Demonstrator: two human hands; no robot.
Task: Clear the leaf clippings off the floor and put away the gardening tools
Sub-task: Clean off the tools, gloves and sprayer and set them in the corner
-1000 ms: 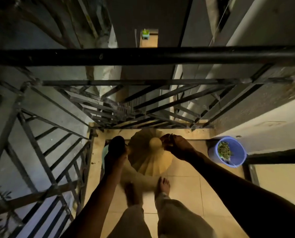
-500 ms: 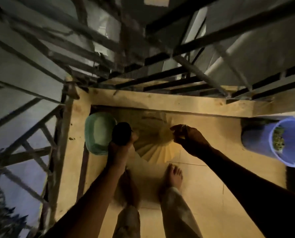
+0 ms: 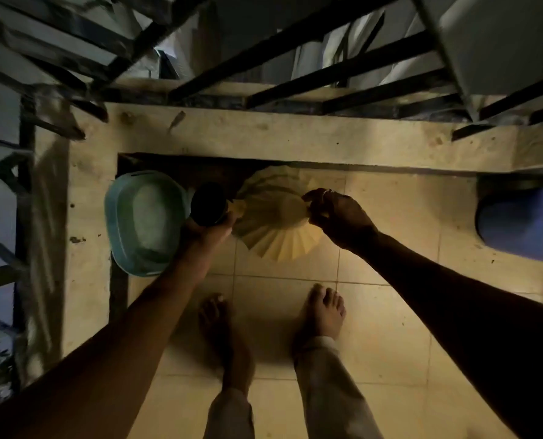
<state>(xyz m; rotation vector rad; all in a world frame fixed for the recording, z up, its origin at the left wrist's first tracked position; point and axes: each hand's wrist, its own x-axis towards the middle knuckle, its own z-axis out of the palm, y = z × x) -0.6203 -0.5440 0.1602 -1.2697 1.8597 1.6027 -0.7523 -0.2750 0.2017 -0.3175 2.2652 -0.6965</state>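
The left grip is closed around a dark round object that is seen from its end, so I cannot tell what it is or how long it is. The right grip pinches, with the thumb against the fingertips, the right edge of a yellow pleated piece that is spread like a fan.

This pleated piece lies exactly between the two grips. Its widest line goes from one grip to the other, and its left corner seems to touch the thumb side of the left grip. It is held above the tiled floor, in front of the bare feet. In this dim light I cannot tell whether it is a gardening tool.

The blue bucket is to the outer side of the right grip and well apart from it. It is blurred and its mouth is not visible. The green basin stands on the floor just on the outer side of the left grip.

In my judgement, the right grip is the nearer one if the next move goes to the bucket, and the left grip is the nearer one for the basin. In both cases the fan must travel sideways along its own width.

No leaf clippings show clearly on the floor. Some small dark specks lie on the ledge beyond the basin, too small to name.
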